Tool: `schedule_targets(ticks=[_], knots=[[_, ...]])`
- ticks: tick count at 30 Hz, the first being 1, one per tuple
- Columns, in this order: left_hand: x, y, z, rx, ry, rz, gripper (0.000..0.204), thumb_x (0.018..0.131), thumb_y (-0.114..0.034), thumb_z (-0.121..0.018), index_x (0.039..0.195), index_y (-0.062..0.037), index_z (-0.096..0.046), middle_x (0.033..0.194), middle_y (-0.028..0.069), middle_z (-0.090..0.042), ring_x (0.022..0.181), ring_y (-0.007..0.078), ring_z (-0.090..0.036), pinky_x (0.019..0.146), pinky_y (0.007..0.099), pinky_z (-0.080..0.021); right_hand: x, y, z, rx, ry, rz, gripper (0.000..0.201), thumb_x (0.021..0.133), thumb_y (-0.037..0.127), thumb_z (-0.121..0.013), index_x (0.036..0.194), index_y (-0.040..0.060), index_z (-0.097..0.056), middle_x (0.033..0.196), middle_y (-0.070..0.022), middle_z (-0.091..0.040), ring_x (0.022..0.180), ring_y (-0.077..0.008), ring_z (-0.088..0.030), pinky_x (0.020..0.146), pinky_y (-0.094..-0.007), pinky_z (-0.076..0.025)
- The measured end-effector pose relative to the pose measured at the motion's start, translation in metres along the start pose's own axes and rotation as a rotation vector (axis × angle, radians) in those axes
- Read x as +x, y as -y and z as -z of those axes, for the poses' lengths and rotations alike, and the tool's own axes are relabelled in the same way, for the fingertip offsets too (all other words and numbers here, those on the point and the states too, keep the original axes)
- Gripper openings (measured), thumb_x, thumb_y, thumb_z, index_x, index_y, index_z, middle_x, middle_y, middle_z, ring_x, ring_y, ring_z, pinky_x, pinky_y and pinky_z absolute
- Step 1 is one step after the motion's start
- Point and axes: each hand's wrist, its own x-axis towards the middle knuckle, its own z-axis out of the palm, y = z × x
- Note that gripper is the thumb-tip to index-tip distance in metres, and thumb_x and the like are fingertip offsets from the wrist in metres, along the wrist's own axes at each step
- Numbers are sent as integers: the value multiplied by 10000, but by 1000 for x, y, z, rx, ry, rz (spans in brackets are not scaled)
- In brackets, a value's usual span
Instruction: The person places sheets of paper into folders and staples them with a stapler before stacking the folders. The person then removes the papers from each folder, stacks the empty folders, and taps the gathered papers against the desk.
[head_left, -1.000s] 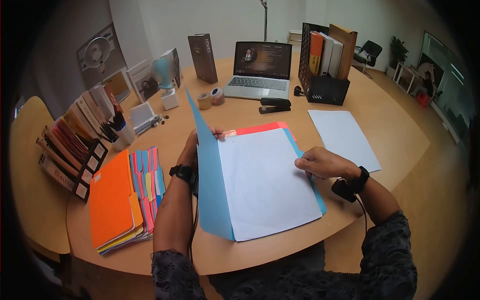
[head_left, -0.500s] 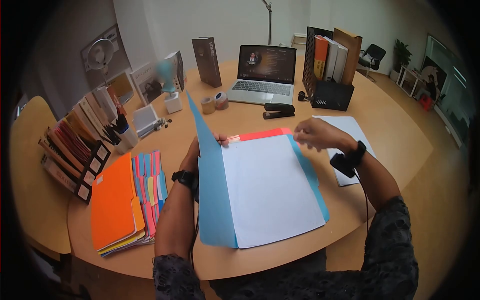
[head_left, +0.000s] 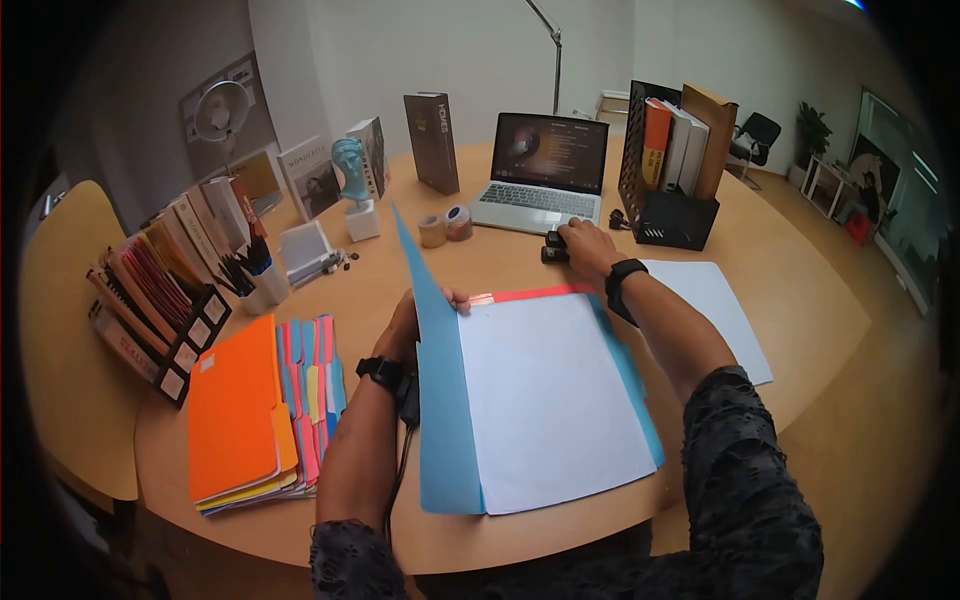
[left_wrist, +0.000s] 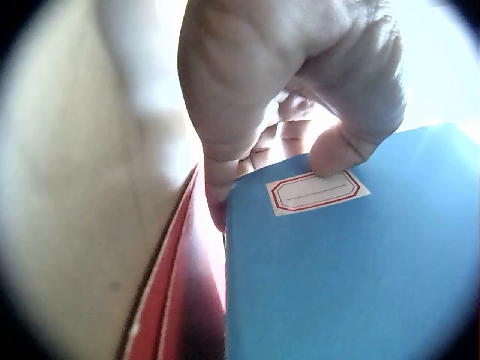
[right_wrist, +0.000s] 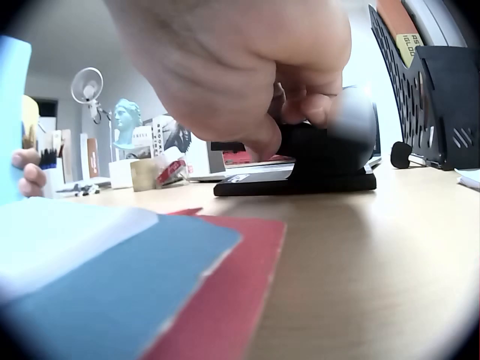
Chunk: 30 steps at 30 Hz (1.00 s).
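Observation:
A blue file folder [head_left: 447,420] lies on the desk with its left cover raised and white paper [head_left: 560,400] inside. My left hand [head_left: 404,322] pinches that cover at its far edge. In the left wrist view, the thumb presses beside a red-bordered label [left_wrist: 319,193] and the other fingers are behind the cover. A red folder [head_left: 540,293] shows from beneath the blue one. Beyond the folders, my right hand [head_left: 590,247] grips the upper arm of a black stapler [right_wrist: 300,182], whose base is at the desk top in the right wrist view.
An orange folder [head_left: 235,410] tops a stack at left. Tape rolls [head_left: 432,232], a laptop [head_left: 540,205] and a black file holder [head_left: 676,220] stand at the back. More white paper [head_left: 710,310] lies at right, under my right forearm in the head view.
My right hand has left the right edge of the folder, reached forward and taken hold of the stapler. My left hand still holds the raised blue cover.

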Motion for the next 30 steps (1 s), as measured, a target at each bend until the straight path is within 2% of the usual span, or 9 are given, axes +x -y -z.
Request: schedule_targets(ticks=[1, 3, 10, 16, 22, 24, 26, 28, 30], knots=[[3, 4, 2, -5, 0, 8, 187, 850, -226, -587, 799, -47, -608, 932, 133, -673, 770, 162, -602, 637, 263, -493, -4, 4, 7, -1, 9, -2, 244, 846, 8, -550, 1084, 53, -582, 1119, -124, -587, 1093, -343, -553, 916, -435, -494], [10, 15, 10, 26, 104, -158, 208, 858, -251, -578, 801, -54, -613, 898, 95, -667, 732, 141, -587, 605, 259, -486, -11, 24, 38, 59, -55, 132, 228, 849, 18, -575, 1071, 61, -603, 1110, -105, -590, 1079, -317, -566, 892, -431, -502], [1, 1, -3, 67, 36, -55, 222, 853, -271, -542, 826, -66, -623, 860, 65, -656, 656, 122, -555, 534, 238, -464, -36, 63, 58, 181, 86, 341, 257, 806, 4, -625, 1061, 42, -629, 1039, -134, -612, 1021, -318, -600, 841, -431, -486], [15, 12, 11, -10, 113, 29, 246, 858, -253, -507, 883, -39, -626, 823, 65, -635, 621, 124, -533, 541, 235, -458, -45, 73, 53, 190, 77, 347, 217, 800, -15, -605, 1012, 17, -639, 1010, -149, -616, 960, -341, -617, 817, -421, -487], [13, 6, 7, 19, 93, 31, 243, 902, -253, -510, 934, -39, -622, 820, 70, -615, 689, 134, -548, 615, 223, -458, -42, 77, 52, 189, 136, 409, 305, 767, -58, -587, 1053, 31, -646, 1021, -136, -628, 961, -336, -622, 811, -408, -499], [-2, -10, -10, -82, 12, 154, 240, 934, -262, -513, 949, -46, -616, 838, 66, -614, 724, 139, -557, 657, 225, -462, -41, 75, 47, 182, 130, 430, 317, 765, -49, -597, 1064, 42, -649, 1022, -132, -633, 962, -329, -624, 804, -409, -500], [0, -6, -6, -85, 23, 132, 296, 862, -328, -567, 902, -40, -620, 868, 56, -657, 727, 137, -584, 643, 267, -503, -43, 77, 50, 178, 127, 449, 328, 763, -39, -606, 1075, 53, -652, 1023, -127, -638, 963, -323, -627, 796, -411, -501], [1, -5, -1, -2, 20, 136, 227, 945, -246, -516, 951, -42, -615, 848, 66, -621, 743, 163, -581, 714, 266, -486, -48, 80, 54, 207, 102, 469, 322, 766, -4, -619, 1076, 77, -656, 1013, -121, -643, 961, -314, -630, 782, -417, -501], [10, 6, 9, 42, 48, 73, 237, 944, -247, -513, 938, -32, -614, 844, 73, -623, 740, 161, -584, 706, 261, -483, -46, 80, 55, 202, 133, 464, 315, 774, 22, -622, 1081, 85, -656, 1004, -117, -644, 955, -312, -631, 778, -420, -500]])
